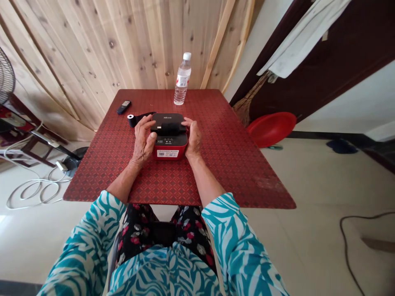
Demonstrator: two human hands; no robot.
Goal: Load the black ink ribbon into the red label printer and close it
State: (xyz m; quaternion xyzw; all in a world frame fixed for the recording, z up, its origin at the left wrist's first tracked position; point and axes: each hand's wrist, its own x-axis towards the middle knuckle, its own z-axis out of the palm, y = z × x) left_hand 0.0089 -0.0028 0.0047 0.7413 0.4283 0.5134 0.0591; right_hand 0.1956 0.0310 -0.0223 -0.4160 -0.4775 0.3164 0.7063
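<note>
A small red-and-black boxy device (170, 142) rests on the table in front of me. It looks like a compact printer, with a dark top, a few buttons or marks and a white label on its front. My left hand (144, 139) grips its left side, fingers over the upper edge and thumb near the top. On the opposite side, my right hand (193, 137) holds the casing with its fingertips at the top corner. Just beyond my left hand lies a black roll (132, 120) with a white core, a dark strip trailing from it toward the device.
The red patterned table (234, 164) carries an upright water bottle (182, 80) and a dark remote-like handset (124, 107). A wooden plank wall (148, 41) stands behind. Right of the table are a red basin (271, 129) and a broom (247, 105); left, a fan (6, 76) and coiled cable (40, 189).
</note>
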